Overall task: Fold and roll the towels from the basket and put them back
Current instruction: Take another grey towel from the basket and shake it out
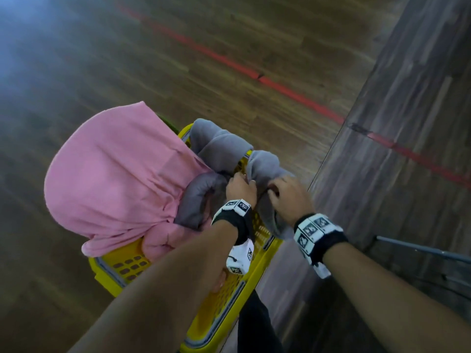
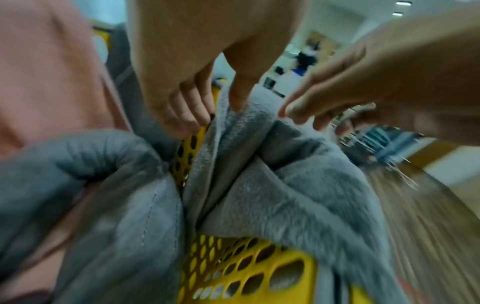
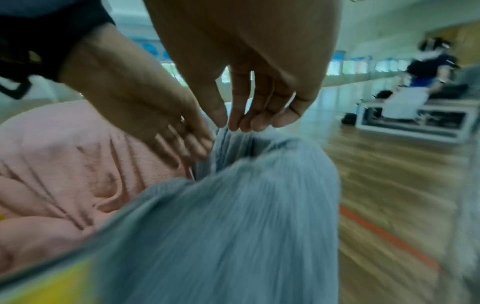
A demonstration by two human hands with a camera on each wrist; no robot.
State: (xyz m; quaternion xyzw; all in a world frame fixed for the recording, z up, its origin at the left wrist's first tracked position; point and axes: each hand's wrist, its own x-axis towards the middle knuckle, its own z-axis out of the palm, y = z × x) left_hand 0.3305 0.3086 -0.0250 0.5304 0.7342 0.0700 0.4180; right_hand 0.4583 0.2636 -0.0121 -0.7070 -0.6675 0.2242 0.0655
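Grey towel, soft and crumpled, hangs over the far right rim of a yellow basket that stands on a wood floor beside a table. A second grey towel and a large pink towel are heaped in and over the basket, unfolded.

The left hand pinches a fold of the grey towel between thumb and curled fingers. The right hand is just beside it on the same towel, fingertips and thumb brought together on a gathered ridge of cloth; the blurred wrist view leaves it unclear how firm that pinch is.

This looks like the first step: taking a towel out. No towel appears folded or rolled. Next, the towel probably needs lifting clear of the rim without dragging the others, then spreading flat, likely on the table.
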